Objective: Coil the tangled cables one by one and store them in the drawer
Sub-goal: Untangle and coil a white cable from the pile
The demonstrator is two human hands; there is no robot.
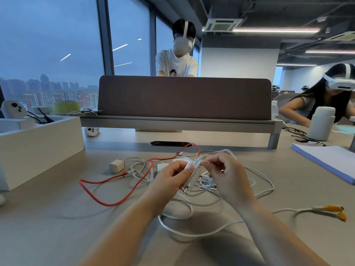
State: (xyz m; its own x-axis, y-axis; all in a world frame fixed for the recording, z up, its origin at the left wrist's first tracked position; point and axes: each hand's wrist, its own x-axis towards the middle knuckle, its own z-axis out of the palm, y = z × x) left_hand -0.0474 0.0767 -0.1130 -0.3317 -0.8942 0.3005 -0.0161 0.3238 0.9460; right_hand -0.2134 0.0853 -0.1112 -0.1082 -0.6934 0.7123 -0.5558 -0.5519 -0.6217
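While both grips hold it just above the tangle (206,184) on the bench (57,217), one white cable (193,174) is partly coiled.
The left grip (169,175) is closed round the folded loops at their middle, with a plug tip (184,190) sticking out below; the right grip (226,173) pinches the loose end beside the top. I judge this cable light, soft and springy, so the loops can slip open unless held across all of them.

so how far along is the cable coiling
Early. Done: nothing visibly stored; the white box at left hides its inside. In hand: the left hand grips a small white cable bundle, the right hand pinches its end. Left: the red cable, tangled white cables and yellow-plug cable lie loose on the desk.
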